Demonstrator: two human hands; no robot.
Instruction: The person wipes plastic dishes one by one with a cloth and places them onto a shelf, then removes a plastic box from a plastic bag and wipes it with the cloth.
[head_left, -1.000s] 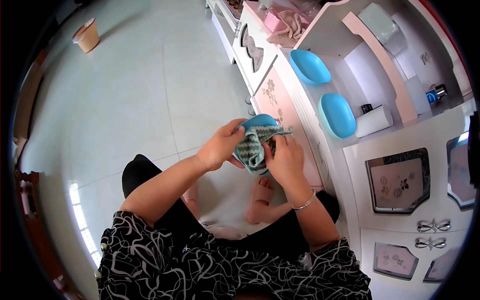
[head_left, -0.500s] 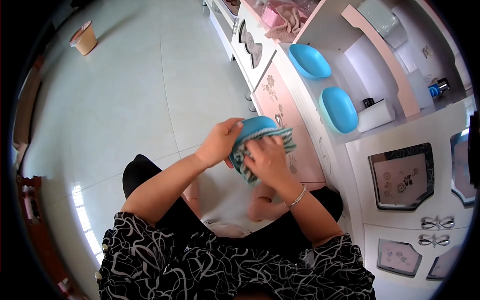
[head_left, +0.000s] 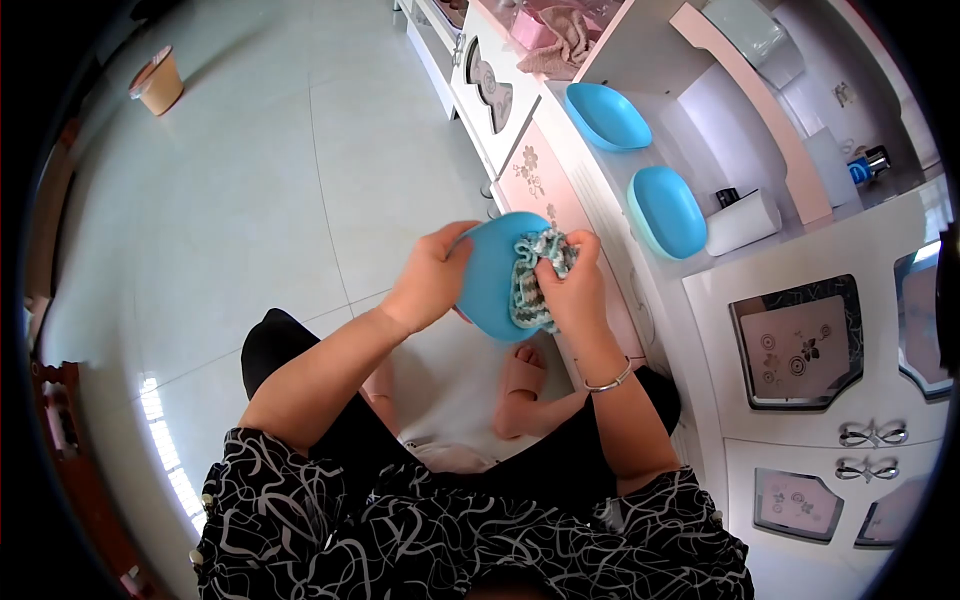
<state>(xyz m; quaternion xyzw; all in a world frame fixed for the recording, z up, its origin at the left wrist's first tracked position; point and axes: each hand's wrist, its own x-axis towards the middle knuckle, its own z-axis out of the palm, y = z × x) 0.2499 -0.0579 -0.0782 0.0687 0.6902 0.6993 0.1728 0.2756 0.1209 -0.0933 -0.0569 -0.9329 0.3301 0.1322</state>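
Note:
My left hand (head_left: 430, 278) grips the left rim of a blue oval plastic bowl (head_left: 488, 285), thumb over the edge and fingers underneath. A green, white and grey striped cloth (head_left: 532, 288) is bunched in my right hand (head_left: 577, 285). Its fingers pinch the cloth against the bowl's right rim, and part of the cloth hangs over the bowl's inner face. The bowl is tilted so that its inside faces me, above my knees.
Two more blue bowls, one farther back (head_left: 608, 117) and one nearer (head_left: 668, 212), sit on the white cabinet (head_left: 640, 285) at my right. A white box (head_left: 743, 222) lies beside the nearer one. On the tiled floor at far left stands a peach-coloured bucket (head_left: 160, 82).
The bowl has turned, so more of its inside shows. My right hand and the cloth have moved from the bowl's middle to its right rim. The view has shifted slightly.

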